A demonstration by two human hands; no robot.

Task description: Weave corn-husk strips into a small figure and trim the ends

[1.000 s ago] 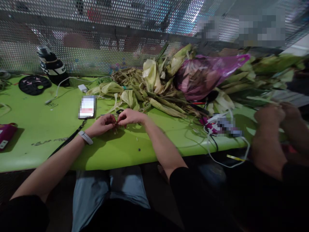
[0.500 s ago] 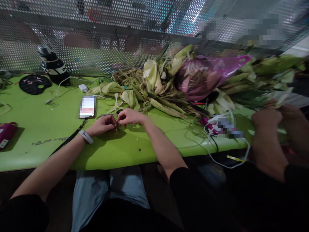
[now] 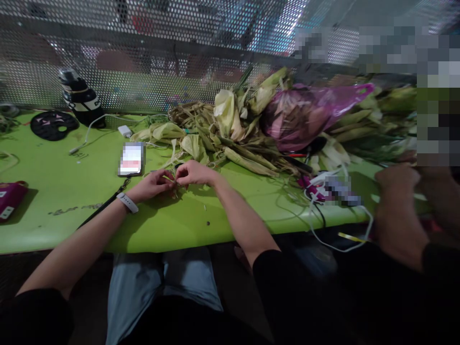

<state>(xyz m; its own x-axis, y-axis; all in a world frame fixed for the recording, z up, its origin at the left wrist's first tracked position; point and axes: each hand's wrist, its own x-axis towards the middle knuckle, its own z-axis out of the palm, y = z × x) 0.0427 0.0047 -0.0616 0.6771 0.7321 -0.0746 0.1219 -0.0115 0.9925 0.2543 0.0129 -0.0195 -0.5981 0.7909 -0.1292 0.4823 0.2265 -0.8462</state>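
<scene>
My left hand (image 3: pixel 155 185) and my right hand (image 3: pixel 192 173) meet over the green table (image 3: pixel 151 230), fingertips almost touching. Both are closed in a pinch on something thin and pale, too small to name and partly covered by the fingers. A white band (image 3: pixel 128 202) circles my left wrist. Just beyond my hands lies a heap of corn husks (image 3: pixel 201 143), some pale green, some dry and brown. A phone (image 3: pixel 131 158) with a lit screen rests to the left of them, its dark strap (image 3: pixel 104 203) running towards my left forearm.
A pink plastic bag (image 3: pixel 293 115) sits among the husks. White cables (image 3: pixel 309 218) hang over the table edge at right, near another person's hands (image 3: pixel 397 179). At left are a dark bottle (image 3: pixel 83 103), a black palette-shaped piece (image 3: pixel 53 125) and a purple box (image 3: pixel 11 199). Perforated metal (image 3: pixel 151 62) stands behind.
My hands stay together at nearly the same spot, with only small finger movements; the left fingers look slightly more spread. The other person's hands at right have shifted a little.
</scene>
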